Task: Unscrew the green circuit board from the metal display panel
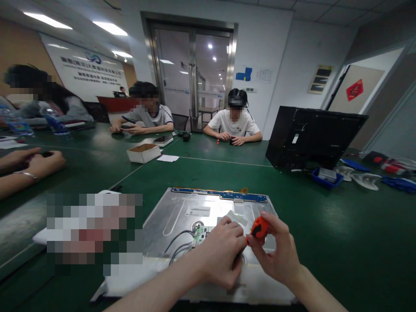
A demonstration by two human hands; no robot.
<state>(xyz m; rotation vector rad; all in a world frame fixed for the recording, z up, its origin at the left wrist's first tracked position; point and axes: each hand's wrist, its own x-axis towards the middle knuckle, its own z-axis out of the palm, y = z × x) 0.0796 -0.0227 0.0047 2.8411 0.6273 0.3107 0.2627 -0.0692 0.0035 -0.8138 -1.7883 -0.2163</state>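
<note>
So the metal panel (pixel 154 238) is lying on the desk (pixel 328 238) at bottom center, back side up, with the blue strip (pixel 217 194) and little green board (pixel 200 234) out in the open, but the board and black wires (pixel 178 236) are on there, so I'd call it partway at best. Right hand (pixel 281 251) has an orange tool (pixel 259 227) pinched between thumb and fingers, while the left hand (pixel 224 253) is curled low over the panel and I can't tell if it's gripping anything. No clue how much is left, honestly.
</note>
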